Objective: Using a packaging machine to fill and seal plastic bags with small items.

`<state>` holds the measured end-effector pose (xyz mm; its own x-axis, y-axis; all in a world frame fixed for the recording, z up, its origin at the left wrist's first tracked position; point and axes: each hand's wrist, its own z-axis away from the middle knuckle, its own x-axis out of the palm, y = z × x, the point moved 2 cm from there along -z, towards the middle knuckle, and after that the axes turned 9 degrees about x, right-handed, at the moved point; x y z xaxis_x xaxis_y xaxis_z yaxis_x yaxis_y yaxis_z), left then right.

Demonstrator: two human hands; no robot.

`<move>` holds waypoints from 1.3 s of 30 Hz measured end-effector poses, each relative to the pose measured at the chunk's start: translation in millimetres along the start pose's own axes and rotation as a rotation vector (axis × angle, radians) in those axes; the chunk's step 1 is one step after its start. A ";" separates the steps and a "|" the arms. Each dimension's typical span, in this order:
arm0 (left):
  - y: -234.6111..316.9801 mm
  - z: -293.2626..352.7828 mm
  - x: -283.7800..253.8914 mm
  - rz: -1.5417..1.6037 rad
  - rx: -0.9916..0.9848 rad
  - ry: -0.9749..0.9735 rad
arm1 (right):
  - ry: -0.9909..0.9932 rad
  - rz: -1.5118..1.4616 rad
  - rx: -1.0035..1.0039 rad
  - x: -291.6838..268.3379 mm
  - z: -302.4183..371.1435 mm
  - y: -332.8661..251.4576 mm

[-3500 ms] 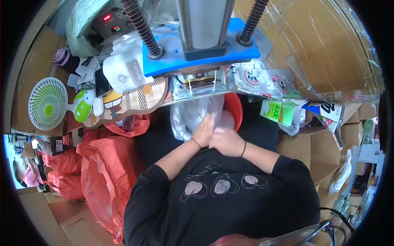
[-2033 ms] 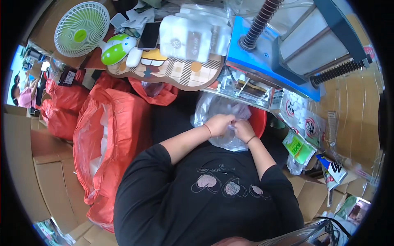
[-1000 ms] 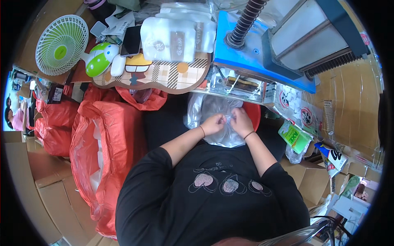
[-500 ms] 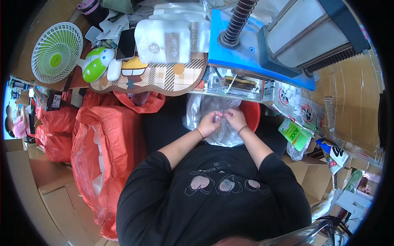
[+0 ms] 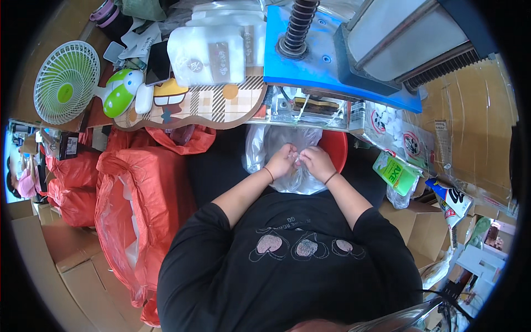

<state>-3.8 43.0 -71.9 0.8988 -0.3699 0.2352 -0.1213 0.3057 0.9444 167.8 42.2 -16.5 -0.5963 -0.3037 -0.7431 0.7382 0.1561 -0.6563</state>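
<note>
A broad cardboard panel (image 5: 473, 138), streaked with shiny clear tape, walls in the right side of the table (image 5: 97, 118). Brown cartons (image 5: 91, 293) fill the lower left and an open carton (image 5: 428, 238) sits at right (their edges bowed by the lens), while pale bluish light (image 5: 10, 166) shows at the far left.

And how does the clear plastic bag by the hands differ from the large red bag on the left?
The clear plastic bag is colourless and see-through; the large red bag is strongly coloured. The clear plastic bag looks smaller than the large red bag. The left hand and right hand are over the clear plastic bag, while neither is at the large red bag. Both look creased.
</note>
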 end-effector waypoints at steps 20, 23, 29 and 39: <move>48.2 15.0 -5.6 -1.355 0.643 -0.123 | -0.239 -0.008 0.116 2.9 -13.3 -6.3; 38.7 17.9 -2.8 -1.417 0.409 -0.384 | -0.172 0.220 0.100 10.3 -14.0 5.3; 49.3 48.0 -21.6 -1.036 0.420 -0.333 | 0.021 0.165 -0.062 10.8 -13.2 0.3; -55.4 20.1 -160.9 -0.739 -0.288 0.387 | -0.419 0.097 0.171 -13.3 73.9 -30.2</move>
<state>-150.2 68.0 -157.4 0.7912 -0.2536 -0.5565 0.6115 0.3345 0.7171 176.7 -28.0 22.9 -0.3693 -0.6544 -0.6598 0.8465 0.0561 -0.5294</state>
